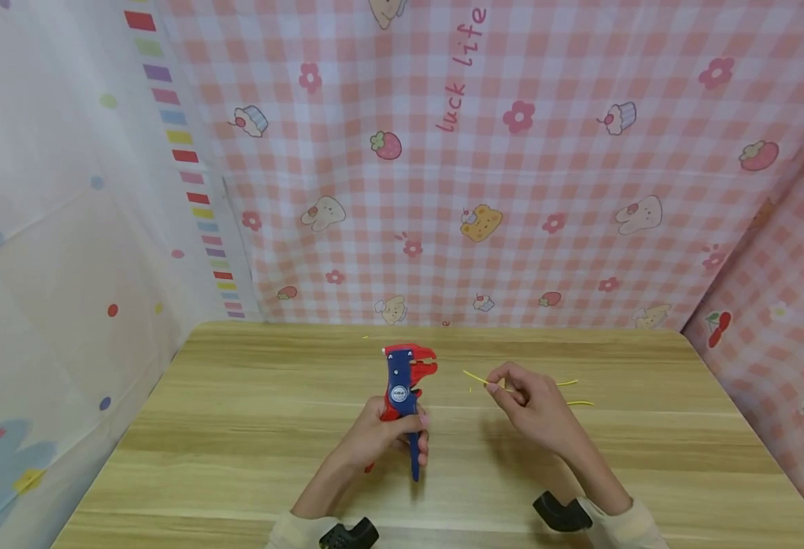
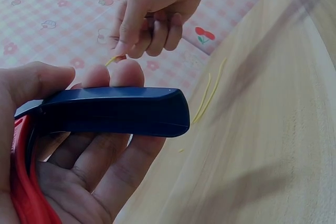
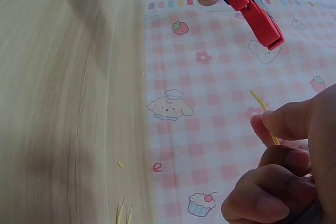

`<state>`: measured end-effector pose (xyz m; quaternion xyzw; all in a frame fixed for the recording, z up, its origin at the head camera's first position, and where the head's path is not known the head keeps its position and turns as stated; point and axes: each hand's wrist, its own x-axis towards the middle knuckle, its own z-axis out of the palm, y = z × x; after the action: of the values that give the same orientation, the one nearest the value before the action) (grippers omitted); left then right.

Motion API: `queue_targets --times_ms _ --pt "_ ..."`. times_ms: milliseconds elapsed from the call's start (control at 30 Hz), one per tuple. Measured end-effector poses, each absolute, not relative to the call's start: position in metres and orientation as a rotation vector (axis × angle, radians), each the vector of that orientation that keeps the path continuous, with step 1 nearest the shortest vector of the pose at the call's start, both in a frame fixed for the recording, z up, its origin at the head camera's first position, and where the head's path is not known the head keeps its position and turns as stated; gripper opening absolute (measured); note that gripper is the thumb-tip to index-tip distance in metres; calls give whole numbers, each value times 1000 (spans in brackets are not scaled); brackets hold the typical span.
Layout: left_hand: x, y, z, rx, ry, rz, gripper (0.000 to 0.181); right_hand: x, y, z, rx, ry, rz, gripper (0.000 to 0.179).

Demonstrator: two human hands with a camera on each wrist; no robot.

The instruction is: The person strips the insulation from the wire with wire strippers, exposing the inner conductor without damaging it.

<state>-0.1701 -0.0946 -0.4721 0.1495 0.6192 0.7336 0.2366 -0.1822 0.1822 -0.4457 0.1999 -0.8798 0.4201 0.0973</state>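
Observation:
My left hand (image 1: 373, 433) grips a blue and red wire stripper (image 1: 399, 372) by its handles, its red jaws pointing right and standing apart. In the left wrist view, the fingers pass behind the blue handle (image 2: 115, 109). Between thumb and forefinger, my right hand (image 1: 538, 402) pinches a thin yellow wire (image 1: 474, 377). One end of the wire sticks out leftward, a short gap from the jaws; part of its length is hidden by the hand. Against the curtain in the right wrist view, the wire's free end (image 3: 256, 96) shows below the red jaws.
Two more yellow wires (image 2: 211, 90) lie on the wooden table (image 1: 237, 427), with thin bare strands at their ends in the right wrist view. Small yellow bits (image 3: 120, 164) lie on the wood as well. A pink checked curtain (image 1: 443, 191) hangs along the table's back edge.

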Motion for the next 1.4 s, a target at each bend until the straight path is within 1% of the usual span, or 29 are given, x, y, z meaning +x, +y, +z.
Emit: queue_targets --times_ms 33,267,400,567,667,933,1200,1367,1400 --pt "-170 -94 -472 412 1698 2010 22 -182 182 -445 595 -2602 1244 4" --pt "-169 -93 -472 428 1679 2004 18 -182 181 -440 595 -2583 1251 7" --pt "-168 -92 -471 449 1677 1994 19 -181 180 -438 601 -2571 1272 7" --pt "-168 -90 -470 457 1690 1979 8 -180 179 -433 591 -2558 1292 8" --pt "-168 -89 -471 455 1696 1973 6 -178 179 -429 590 -2550 1324 8" --pt "-166 -88 -472 488 1667 1989 14 -176 178 -424 593 -2554 1399 7" --pt "-164 -84 -475 550 1629 2010 17 -173 176 -419 588 -2575 1433 7" --pt "-162 -81 -477 569 1626 2016 31 -170 174 -416 595 -2571 1457 8" --pt "-162 -81 -477 566 1626 2015 32 -169 174 -416 597 -2569 1459 8"
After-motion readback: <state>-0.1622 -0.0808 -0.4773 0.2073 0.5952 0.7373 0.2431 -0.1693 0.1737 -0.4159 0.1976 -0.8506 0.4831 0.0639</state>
